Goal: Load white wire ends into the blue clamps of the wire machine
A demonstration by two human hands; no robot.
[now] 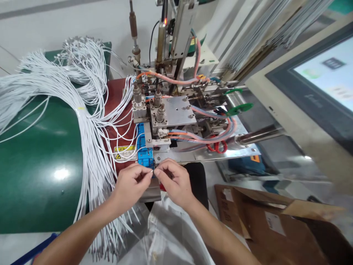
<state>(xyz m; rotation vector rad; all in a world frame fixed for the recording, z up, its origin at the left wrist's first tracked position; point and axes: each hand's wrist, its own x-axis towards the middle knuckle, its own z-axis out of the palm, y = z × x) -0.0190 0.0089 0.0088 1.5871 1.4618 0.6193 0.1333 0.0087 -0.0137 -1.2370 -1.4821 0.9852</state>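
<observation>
Fingers (150,174) of both hands pinch a wire (white) (153,172) between them.

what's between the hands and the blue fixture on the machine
Nothing visible. The left hand and right hand meet fingertip to fingertip right at the near edge of the blue fixture, pinching something too small to make out. The white wire bundle lies off to the left, clear of the gap.

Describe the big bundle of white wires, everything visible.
The bundle of white wires is many thin white insulated strands, cinched by a band with a yellow mark. It fans out in loops over the green table, and its cut ends hang past the near edge by the left forearm. A few strands curve toward the blue fixture.
</observation>
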